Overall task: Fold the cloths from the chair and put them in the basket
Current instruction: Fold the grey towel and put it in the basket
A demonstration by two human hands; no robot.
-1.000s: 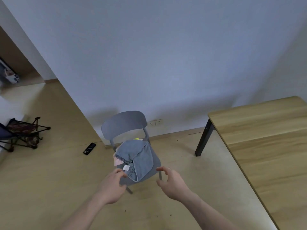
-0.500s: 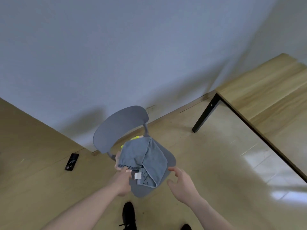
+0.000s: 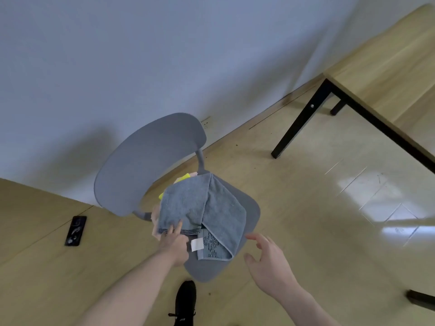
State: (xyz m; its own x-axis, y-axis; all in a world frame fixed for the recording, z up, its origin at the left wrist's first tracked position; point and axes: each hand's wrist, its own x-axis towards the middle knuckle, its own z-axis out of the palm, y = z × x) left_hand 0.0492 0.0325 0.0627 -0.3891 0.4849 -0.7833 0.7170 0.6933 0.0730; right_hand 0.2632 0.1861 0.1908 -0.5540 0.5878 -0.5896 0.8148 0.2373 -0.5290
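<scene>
Cloths (image 3: 200, 208) lie heaped on the seat of the grey chair (image 3: 150, 158), head view only. Top one is a blue-grey towel, folded over on itself, with a dark striped border at its near edge and a white tag (image 3: 196, 244) hanging by a patterned end. Under it, slivers of a yellow cloth (image 3: 182, 178) and a pink cloth (image 3: 155, 217) peek out at the back and left edge of the pile. My left hand (image 3: 174, 243) reaches onto the towel's near left corner; fingers lie on top of the striped border, and the thumb goes under the edge, so it looks like a pinch on that corner, though the thumb tip is hidden. My right hand (image 3: 268, 260) hangs in the air just right of the towel's hanging end, fingers spread and loosely curved, touching nothing. Chair stands on a pale wood floor against a bluish wall. Black flat device (image 3: 75, 230) on the floor to the left. Wooden table with black legs (image 3: 376, 55) at right. One black shoe (image 3: 186, 302) below the seat's front edge.
</scene>
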